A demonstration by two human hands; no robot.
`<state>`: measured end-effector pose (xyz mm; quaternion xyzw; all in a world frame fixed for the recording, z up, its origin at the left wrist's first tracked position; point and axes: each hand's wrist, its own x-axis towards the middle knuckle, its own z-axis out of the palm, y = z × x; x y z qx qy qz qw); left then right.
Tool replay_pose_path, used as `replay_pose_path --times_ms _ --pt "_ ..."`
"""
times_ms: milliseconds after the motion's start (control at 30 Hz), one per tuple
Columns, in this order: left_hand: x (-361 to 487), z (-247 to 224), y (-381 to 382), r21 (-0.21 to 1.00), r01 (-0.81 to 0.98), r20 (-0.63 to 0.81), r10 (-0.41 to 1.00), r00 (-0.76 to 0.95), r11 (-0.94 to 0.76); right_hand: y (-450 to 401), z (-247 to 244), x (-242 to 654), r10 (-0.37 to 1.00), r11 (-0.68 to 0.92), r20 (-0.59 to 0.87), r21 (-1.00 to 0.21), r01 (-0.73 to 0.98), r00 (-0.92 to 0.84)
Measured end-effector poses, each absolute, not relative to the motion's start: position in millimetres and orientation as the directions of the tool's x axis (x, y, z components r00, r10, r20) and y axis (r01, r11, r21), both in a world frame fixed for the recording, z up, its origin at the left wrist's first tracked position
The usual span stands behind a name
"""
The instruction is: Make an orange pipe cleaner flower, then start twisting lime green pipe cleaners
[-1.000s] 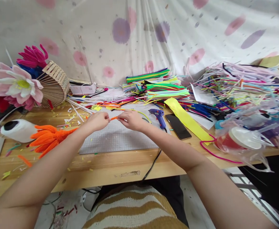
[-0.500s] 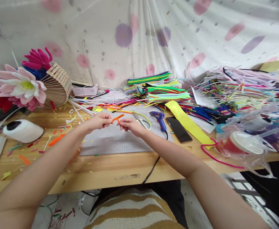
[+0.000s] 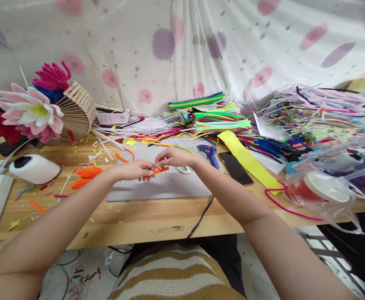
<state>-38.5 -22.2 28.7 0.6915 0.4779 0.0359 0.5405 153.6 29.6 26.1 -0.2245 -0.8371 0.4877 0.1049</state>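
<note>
Over the grey cutting mat (image 3: 176,188), my left hand (image 3: 140,170) is closed on a short orange pipe cleaner piece (image 3: 161,170). My right hand (image 3: 170,156) reaches over that piece from above, its fingers pinched at its inner end beside the left fingertips. Scissors with pale handles (image 3: 184,169) lie partly hidden under my right wrist. To the right, a purple glue gun (image 3: 210,154) rests on the mat. Orange fuzzy pieces (image 3: 87,176) lie left of the mat, and an orange strip (image 3: 126,156) curves on its back left part.
A phone (image 3: 236,168), a yellow strip (image 3: 251,160) and a bagged red cup (image 3: 307,189) stand right of the mat. Bundles of pipe cleaners (image 3: 221,121) line the back. At left are a white spool (image 3: 35,169) and fuzzy flowers (image 3: 34,110).
The orange piece has dropped lower and now lies flatter. My right hand has moved up and over it, closer to my left hand. More orange shows at the left.
</note>
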Motion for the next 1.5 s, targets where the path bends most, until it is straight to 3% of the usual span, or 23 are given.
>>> replay_pose_path --times_ms 167,267,367,500,567,633,767,867,967,1067,1167,1267,1333,1400,1500 --pt "-24.1 32.3 -31.2 0.813 0.581 -0.281 0.855 0.436 -0.029 26.5 23.3 154.6 0.607 0.48 0.061 -0.823 0.304 -0.792" --pt "-22.0 35.4 -33.4 0.835 0.55 -0.299 0.848 0.438 0.01 26.7 24.1 156.4 0.616 0.528 0.061 -0.772 0.354 -0.786" --pt "-21.5 31.4 -30.3 0.804 0.593 -0.356 0.825 0.438 0.032 25.9 31.7 156.9 0.598 0.634 0.052 -0.641 0.433 -0.8" --pt "-19.4 23.9 -21.0 0.757 0.652 -0.309 0.904 0.295 0.046 17.3 41.6 156.4 0.586 0.727 0.158 -0.534 0.43 -0.795" --pt "-19.7 25.0 -16.4 0.758 0.651 -0.243 0.941 0.237 0.031 10.7 39.7 157.1 0.64 0.685 0.198 -0.585 0.434 -0.743" --pt "-21.8 30.2 -13.3 0.803 0.596 -0.184 0.952 0.247 0.001 5.7 31.7 158.9 0.707 0.58 0.212 -0.72 0.381 -0.674" --pt "-26.9 44.2 -13.1 0.904 0.427 -0.166 0.906 0.39 -0.018 5.9 8.2 164.0 0.753 0.256 0.124 -0.96 0.114 -0.646" --pt "-27.5 49.0 -15.9 0.916 0.399 -0.239 0.848 0.473 0.036 13.9 -0.6 167.3 0.733 0.131 0.078 -0.991 0.028 -0.676" --pt "-25.3 48.0 -18.1 0.892 0.44 -0.358 0.76 0.543 0.106 23.5 6.1 168.9 0.651 0.193 0.06 -0.977 0.089 -0.756" --pt "-21.9 44.7 -17.9 0.84 0.524 -0.463 0.688 0.558 0.14 26.6 24.6 165.7 0.545 0.433 0.053 -0.872 0.227 -0.837" --pt "-19.2 41.0 -16.0 0.787 0.598 -0.496 0.733 0.466 0.153 17.2 42.1 157.8 0.527 0.725 0.12 -0.58 0.371 -0.842" --pt "-18.2 36.7 -14.7 0.755 0.642 -0.437 0.832 0.342 0.133 2.1 45.3 150.4 0.533 0.833 0.227 -0.312 0.457 -0.815" --pt "-18.4 34.0 -14.8 0.761 0.638 -0.378 0.88 0.288 0.118 -5.2 38.0 148.9 0.545 0.835 0.293 -0.272 0.478 -0.785" --pt "-18.7 32.3 -15.6 0.789 0.603 -0.331 0.907 0.26 0.115 -8.4 25.9 150.2 0.604 0.794 0.353 -0.344 0.501 -0.714" --pt "-18.5 32.9 -17.0 0.831 0.543 -0.298 0.919 0.257 0.118 -8.1 5.8 153.7 0.766 0.621 0.351 -0.623 0.476 -0.539"
